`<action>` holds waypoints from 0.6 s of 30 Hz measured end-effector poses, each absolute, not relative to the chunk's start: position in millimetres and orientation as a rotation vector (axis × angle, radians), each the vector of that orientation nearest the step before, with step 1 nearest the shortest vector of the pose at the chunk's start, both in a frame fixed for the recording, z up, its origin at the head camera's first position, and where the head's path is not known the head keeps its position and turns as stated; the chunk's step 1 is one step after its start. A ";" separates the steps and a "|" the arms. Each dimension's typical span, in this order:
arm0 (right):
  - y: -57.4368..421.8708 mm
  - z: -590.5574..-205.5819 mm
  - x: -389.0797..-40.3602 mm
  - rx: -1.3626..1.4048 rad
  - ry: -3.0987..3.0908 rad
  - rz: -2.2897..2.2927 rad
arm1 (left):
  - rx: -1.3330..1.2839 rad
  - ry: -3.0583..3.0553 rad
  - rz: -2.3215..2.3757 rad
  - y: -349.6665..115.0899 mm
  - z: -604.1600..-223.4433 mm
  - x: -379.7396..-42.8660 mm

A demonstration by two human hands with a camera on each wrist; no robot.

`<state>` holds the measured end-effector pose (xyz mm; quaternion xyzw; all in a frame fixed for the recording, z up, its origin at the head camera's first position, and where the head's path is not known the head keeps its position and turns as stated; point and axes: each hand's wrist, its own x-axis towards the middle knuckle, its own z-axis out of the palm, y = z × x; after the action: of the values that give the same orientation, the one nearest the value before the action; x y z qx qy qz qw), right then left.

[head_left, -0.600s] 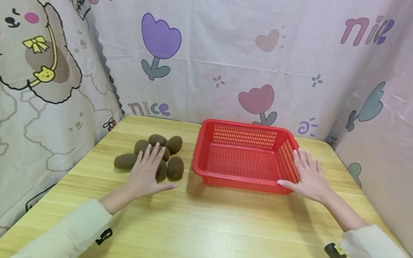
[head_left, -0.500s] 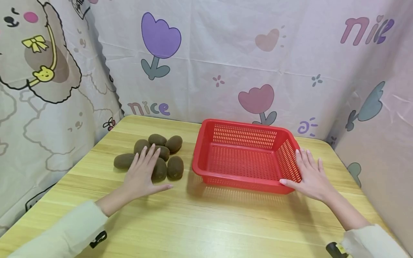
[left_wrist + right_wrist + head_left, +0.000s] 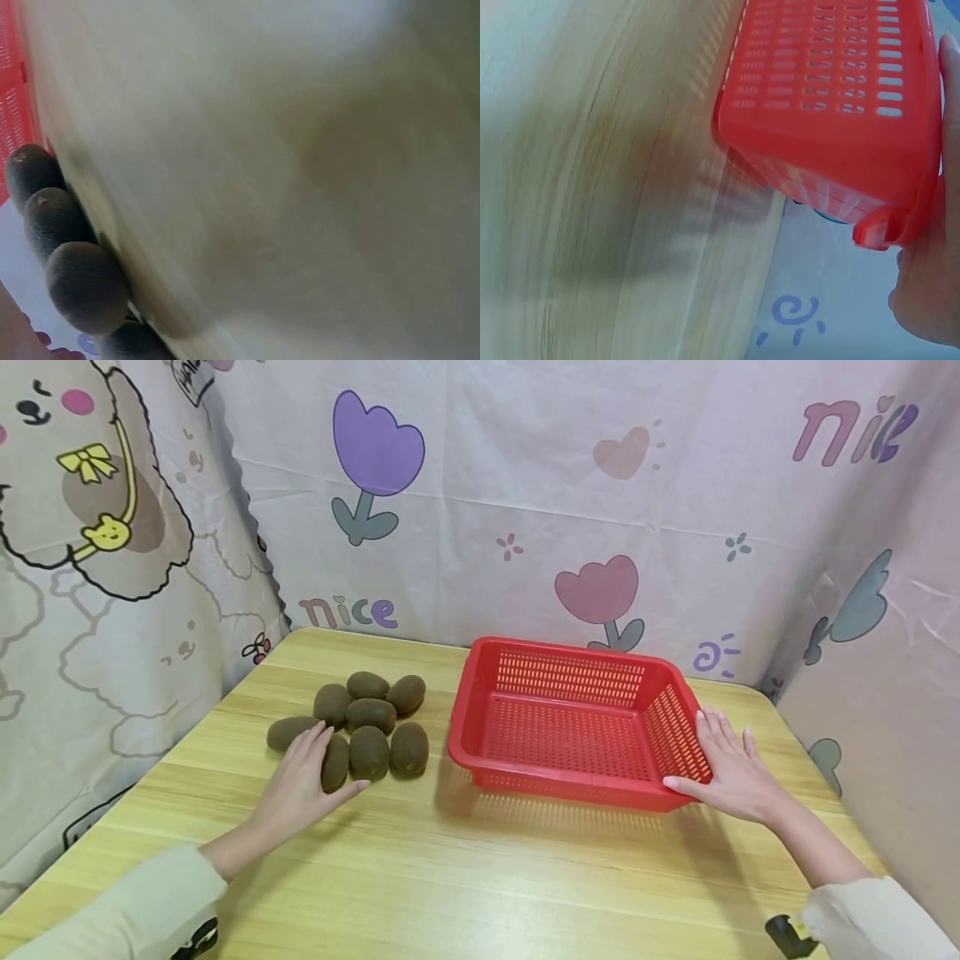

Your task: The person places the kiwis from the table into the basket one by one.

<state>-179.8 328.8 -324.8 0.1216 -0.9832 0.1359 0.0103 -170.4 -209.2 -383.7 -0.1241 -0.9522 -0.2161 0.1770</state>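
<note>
Left hand flat on wooden table, fingers straight, touching nearest kiwi at front left of a cluster of seven kiwis. Thumb stretched toward the right under that fruit. Right hand open against right wall of red basket, fingers straight along the perforated side, thumb at the front corner. Basket just beside the kiwis, not touching. Printed curtain with tulips behind the table.

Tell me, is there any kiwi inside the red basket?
No, the red basket has nothing in it in the head view; all the kiwis lie on the table to its left.
</note>
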 end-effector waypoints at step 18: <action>338.9 -326.5 -182.9 0.373 -3.101 0.512 | -0.182 -2.714 -0.786 -214.8 -393.8 -167.8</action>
<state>-182.9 338.9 -326.5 0.1178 -0.9797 0.1616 -0.0118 -167.8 -214.8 -393.8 -0.0634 -0.9470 -0.2743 0.1546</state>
